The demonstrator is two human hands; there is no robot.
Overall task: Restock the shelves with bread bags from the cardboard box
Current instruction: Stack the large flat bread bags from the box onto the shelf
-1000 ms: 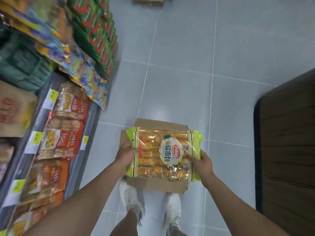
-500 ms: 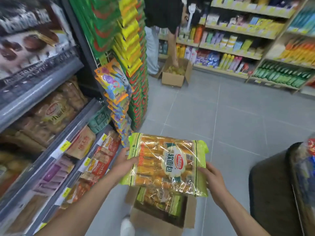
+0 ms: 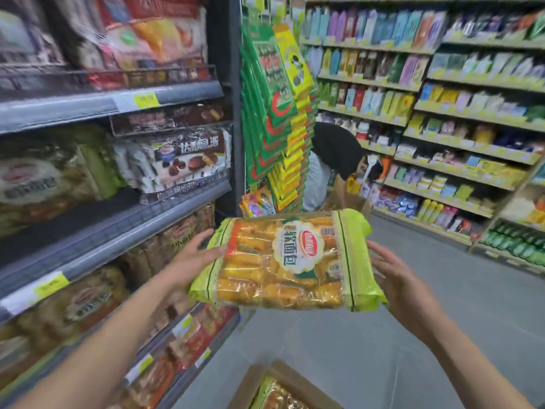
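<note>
Stocked shelves [image 3: 147, 219] stand on my left; the cardboard box [image 3: 253, 377] sits on the floor below. The bread bag [image 3: 289, 261] is in mid-air beside the shelves, carried between my left hand [image 3: 193, 256] and right hand [image 3: 396, 271], fingers straight, one at each end.

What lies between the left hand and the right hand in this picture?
In the head view, the bread bag lies between them. The left hand touches its left end and the right hand touches its right end.
</note>
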